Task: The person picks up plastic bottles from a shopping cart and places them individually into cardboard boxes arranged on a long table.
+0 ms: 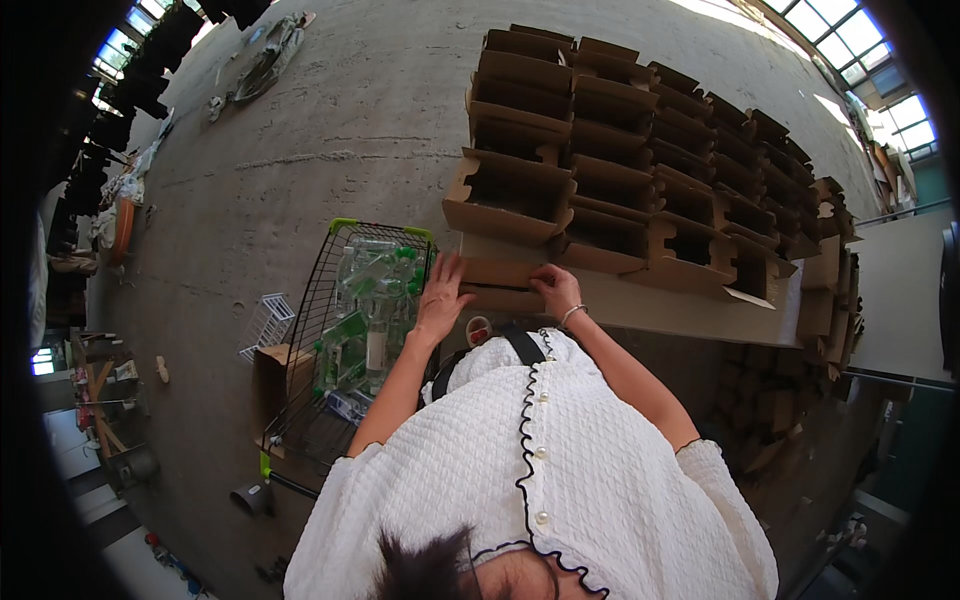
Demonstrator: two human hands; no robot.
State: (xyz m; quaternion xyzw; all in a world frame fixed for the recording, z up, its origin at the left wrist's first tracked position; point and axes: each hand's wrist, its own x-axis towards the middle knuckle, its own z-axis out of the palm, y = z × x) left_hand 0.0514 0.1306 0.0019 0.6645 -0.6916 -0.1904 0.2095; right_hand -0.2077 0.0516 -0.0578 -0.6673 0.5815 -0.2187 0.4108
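A flat-looking brown cardboard box (498, 271) lies across the near edge of the table in front of my body, with a dark gap running along its near side. My left hand (440, 303) rests at its left end, fingers stretched out and lying flat. At the other end my right hand (556, 290) has its fingers bent together on the box's edge; the exact grip is partly hidden. Just beyond, rows of open cardboard boxes (510, 190) stand packed side by side on the pale tabletop (700, 305).
Left of me a black wire shopping cart (310, 300) with green corners holds several clear bottles (375, 270) with green caps. A small white rack (268, 325) and a brown carton (270, 380) are beside it. More cardboard (765, 385) is piled below the table at right.
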